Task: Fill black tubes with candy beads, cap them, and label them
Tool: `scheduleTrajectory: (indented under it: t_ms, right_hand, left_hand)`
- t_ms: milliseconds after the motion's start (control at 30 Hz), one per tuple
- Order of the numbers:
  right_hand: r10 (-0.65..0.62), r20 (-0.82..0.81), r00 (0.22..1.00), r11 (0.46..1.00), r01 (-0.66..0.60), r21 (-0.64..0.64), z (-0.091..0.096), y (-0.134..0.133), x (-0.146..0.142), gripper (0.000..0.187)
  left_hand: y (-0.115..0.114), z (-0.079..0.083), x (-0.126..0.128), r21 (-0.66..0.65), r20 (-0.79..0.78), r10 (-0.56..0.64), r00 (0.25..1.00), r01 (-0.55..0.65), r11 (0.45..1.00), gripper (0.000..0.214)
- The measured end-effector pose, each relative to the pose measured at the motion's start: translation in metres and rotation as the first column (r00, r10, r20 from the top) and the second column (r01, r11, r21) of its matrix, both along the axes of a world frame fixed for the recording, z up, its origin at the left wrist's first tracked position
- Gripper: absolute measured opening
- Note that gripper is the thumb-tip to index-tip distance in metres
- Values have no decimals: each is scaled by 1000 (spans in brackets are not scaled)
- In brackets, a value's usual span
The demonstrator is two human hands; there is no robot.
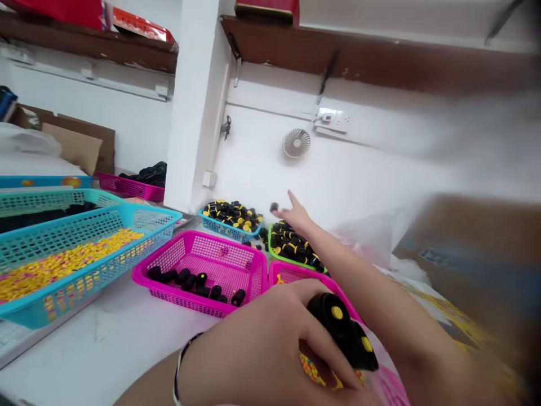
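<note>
The left hand (270, 332), near, grips a black part (349, 338) with yellow dots. The right hand (296, 217) reaches toward the far green basket (296, 260) of black-and-yellow pieces (291, 245), fingers spread; a dark piece (274, 207) shows at their left, though blur hides any contact. The step appears to be depositing that piece; the next move calls for landing it inside the rim.

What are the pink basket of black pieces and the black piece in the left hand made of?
The pink basket looks like moulded plastic, lightly shiny, with evenly coloured, perforated walls. The black piece in the left hand is probably smooth plastic, judging by its faint sheen.
</note>
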State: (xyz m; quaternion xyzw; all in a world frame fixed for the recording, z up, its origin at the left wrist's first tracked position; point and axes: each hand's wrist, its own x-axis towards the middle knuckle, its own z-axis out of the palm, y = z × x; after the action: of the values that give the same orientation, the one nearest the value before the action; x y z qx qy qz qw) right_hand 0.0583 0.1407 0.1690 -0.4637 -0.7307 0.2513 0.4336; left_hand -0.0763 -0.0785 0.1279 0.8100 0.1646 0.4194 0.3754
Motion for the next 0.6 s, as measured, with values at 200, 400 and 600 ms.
scheduleTrajectory:
  t_ms: [200, 400, 600]
  right_hand:
    - [89, -114, 989, 994, -82, 67, 37, 15, -17, 29]
    - [320, -40, 947, 947, -321, -32, 12, -108, 44, 40]
    - [-52, 644, 763, 813, -343, 471, -19, -220, 95, 38]
  left_hand:
    - [2, -3, -4, -7, -1, -31, 1000, 31, 999, 20]
    - [6, -6, 6, -58, 78, 107, 991, -103, 993, 20]
    - [13, -22, 38, 105, 49, -5, 999, 0, 994, 9]
